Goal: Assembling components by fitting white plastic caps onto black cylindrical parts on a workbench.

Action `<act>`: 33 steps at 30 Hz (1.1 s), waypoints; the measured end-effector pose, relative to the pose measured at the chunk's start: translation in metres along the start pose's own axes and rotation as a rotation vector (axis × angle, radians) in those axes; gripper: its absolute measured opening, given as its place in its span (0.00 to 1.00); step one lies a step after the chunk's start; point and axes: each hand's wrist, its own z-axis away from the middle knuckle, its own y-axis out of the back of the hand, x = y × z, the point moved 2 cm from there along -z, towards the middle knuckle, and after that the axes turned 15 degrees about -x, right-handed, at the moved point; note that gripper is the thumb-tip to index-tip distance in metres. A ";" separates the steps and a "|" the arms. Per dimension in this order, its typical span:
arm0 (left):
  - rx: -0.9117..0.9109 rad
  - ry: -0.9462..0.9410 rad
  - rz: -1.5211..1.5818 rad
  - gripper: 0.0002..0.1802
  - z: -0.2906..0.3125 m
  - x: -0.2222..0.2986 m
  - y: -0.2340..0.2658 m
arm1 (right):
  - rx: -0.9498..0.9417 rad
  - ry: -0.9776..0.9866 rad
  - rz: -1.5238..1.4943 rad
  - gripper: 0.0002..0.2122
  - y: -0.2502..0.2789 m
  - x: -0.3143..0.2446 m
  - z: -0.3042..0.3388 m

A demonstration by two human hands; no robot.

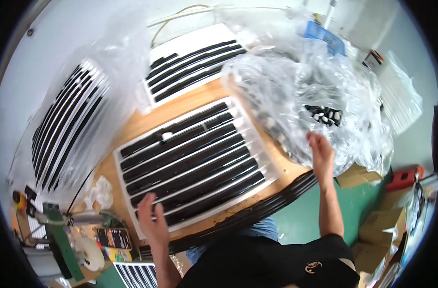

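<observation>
In front of me a white tray holds several rows of glossy black strips. A small white piece lies on the top row. My left hand is over the tray's near left corner, its thumb and fingers apart, with no held thing visible. Raised off the table's right side, my right hand has its fingers bunched together; whatever they hold, if anything, is hidden. Close to it are clear plastic bags, with small black and white parts showing among them.
A bundle of long black strips runs along the wooden table's front edge. Behind stands another tray of strips; at left is a plastic-wrapped one. A green-framed device and phone sit lower left, cardboard boxes lower right.
</observation>
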 end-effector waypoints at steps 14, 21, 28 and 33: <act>-1.000 -0.855 0.032 0.13 -0.155 0.322 -0.374 | 0.068 0.123 0.193 0.17 0.154 0.113 -0.242; -0.773 -0.357 0.416 0.21 -0.227 0.324 -0.443 | 0.154 0.191 0.514 0.13 0.114 0.215 -0.191; -0.698 -0.375 0.185 0.33 -0.186 0.345 -0.482 | -0.437 -0.710 -0.265 0.21 0.269 0.392 -0.234; -0.519 -0.491 0.288 0.30 -0.213 0.307 -0.486 | 0.054 -0.111 0.681 0.18 0.105 0.341 -0.216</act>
